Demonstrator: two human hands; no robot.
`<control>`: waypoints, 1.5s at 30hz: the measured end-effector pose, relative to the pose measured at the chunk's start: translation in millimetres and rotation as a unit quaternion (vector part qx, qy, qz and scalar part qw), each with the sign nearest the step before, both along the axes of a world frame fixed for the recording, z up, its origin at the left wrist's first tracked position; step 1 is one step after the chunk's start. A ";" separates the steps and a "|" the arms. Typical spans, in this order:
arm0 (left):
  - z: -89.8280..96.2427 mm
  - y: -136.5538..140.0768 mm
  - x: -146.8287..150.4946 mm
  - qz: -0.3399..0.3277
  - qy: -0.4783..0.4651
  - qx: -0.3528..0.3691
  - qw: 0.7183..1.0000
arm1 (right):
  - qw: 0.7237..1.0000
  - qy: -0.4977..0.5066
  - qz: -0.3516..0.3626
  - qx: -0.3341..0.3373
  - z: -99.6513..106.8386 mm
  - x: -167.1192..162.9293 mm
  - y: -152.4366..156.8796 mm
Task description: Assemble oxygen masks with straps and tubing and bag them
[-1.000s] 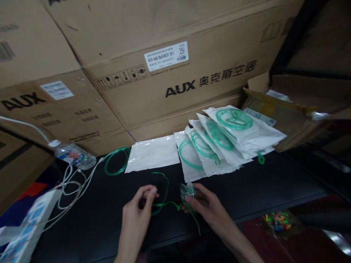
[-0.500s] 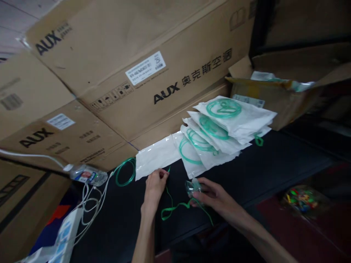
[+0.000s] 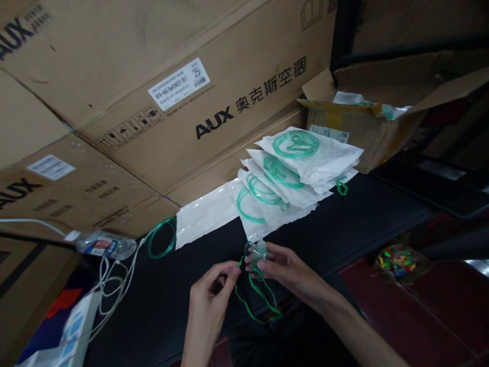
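In front of the pouches (image 3: 330, 165), the mask (image 3: 261, 256) is clear, glossy plastic, thin and smooth; its green strap (image 3: 244, 305) looks soft and nearly matt, cloth or rubber being hard to tell. The pouches themselves are white, lightly creased and softly shiny. The packet (image 3: 206, 213) left of them has glossy highlights. Further left, the tube (image 3: 150, 243) is smooth, translucent green plastic, and the bottle (image 3: 124, 248) clear, shiny plastic. Behind the pouches, the carton (image 3: 237, 56) is matt brown cardboard with a smooth white label (image 3: 179, 84); the box (image 3: 367, 135) to their right is rougher, worn cardboard. The tabletop (image 3: 382, 206) beneath is smooth, dull black.
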State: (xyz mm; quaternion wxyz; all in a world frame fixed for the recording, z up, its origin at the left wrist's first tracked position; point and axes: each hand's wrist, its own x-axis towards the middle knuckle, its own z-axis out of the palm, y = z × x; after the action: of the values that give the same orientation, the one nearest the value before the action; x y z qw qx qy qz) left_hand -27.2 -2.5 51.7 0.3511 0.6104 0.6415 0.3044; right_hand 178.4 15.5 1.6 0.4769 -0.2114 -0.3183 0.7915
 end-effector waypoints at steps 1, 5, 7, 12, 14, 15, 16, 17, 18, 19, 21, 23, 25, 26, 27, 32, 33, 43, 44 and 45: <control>1.4 0.5 2.5 -0.005 0.011 0.012 1.000 | 1.000 0.001 0.000 0.000 -0.2 0.0 -0.1; 9.0 2.6 10.3 -0.025 0.038 0.046 0.998 | 1.000 0.004 -0.003 -0.001 -0.7 0.7 -0.2; 11.7 3.3 11.6 -0.031 0.046 0.051 0.997 | 1.000 0.004 -0.003 -0.002 -1.3 1.1 -0.2; 15.4 4.2 11.2 -0.048 0.063 0.042 0.996 | 1.000 0.000 0.003 -0.006 -2.2 0.8 0.0; 17.3 4.5 11.6 -0.054 0.069 0.036 0.995 | 1.000 -0.001 0.003 -0.005 -1.9 0.4 0.1; 18.1 4.8 11.9 -0.056 0.072 0.033 0.995 | 1.000 -0.002 0.003 -0.004 -1.6 0.4 0.0; 18.7 5.1 12.0 -0.056 0.074 0.030 0.995 | 1.000 -0.002 0.001 -0.003 -1.2 0.4 -0.1; 18.9 5.4 11.9 -0.055 0.076 0.028 0.995 | 1.000 -0.004 0.001 -0.002 -0.8 0.6 -0.3; 18.6 5.9 11.5 -0.054 0.077 0.025 0.995 | 1.000 -0.005 0.001 -0.003 -0.4 0.9 -0.6; 17.8 6.3 10.7 -0.052 0.077 0.021 0.995 | 1.000 -0.007 0.001 -0.004 -0.1 1.3 -0.9; 15.3 7.1 8.7 -0.049 0.075 0.012 0.996 | 1.000 -0.013 0.002 -0.007 0.0 1.9 -1.4; 12.7 7.7 6.8 -0.046 0.073 0.006 0.996 | 1.000 -0.020 0.003 -0.007 -0.4 2.2 -1.4; 11.1 8.1 5.8 -0.042 0.071 0.006 0.997 | 1.000 -0.025 0.002 -0.003 -1.2 1.9 -1.0; 10.8 8.3 5.9 -0.041 0.070 0.007 0.997 | 1.000 -0.026 0.001 0.000 -1.7 1.7 -0.8; 10.8 8.4 6.2 -0.038 0.068 0.009 0.997 | 1.000 -0.026 0.001 0.001 -2.2 1.3 -0.6; 13.7 9.7 8.8 -0.035 0.081 0.000 0.996 | 0.999 -0.047 -0.005 0.002 -4.3 0.7 -1.2; 14.5 9.9 9.2 -0.036 0.083 -0.002 0.996 | 0.999 -0.050 -0.005 0.005 -4.6 0.8 -1.2; 16.6 10.0 11.4 -0.045 0.078 0.020 0.996 | 0.996 -0.082 -0.003 0.018 -1.6 0.9 -0.3; 15.9 9.6 10.8 -0.045 0.075 0.021 0.996 | 0.996 -0.082 -0.003 0.016 -2.7 0.7 -0.7; 15.2 9.1 10.2 -0.045 0.073 0.022 0.996 | 0.996 -0.083 -0.003 0.014 -4.3 0.5 -0.9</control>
State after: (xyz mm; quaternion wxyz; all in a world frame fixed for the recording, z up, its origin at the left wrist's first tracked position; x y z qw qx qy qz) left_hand -17.0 6.5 66.9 0.3032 0.6669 0.6305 0.2566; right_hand 179.0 14.5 -2.7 0.4541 -0.2708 -0.3669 0.7654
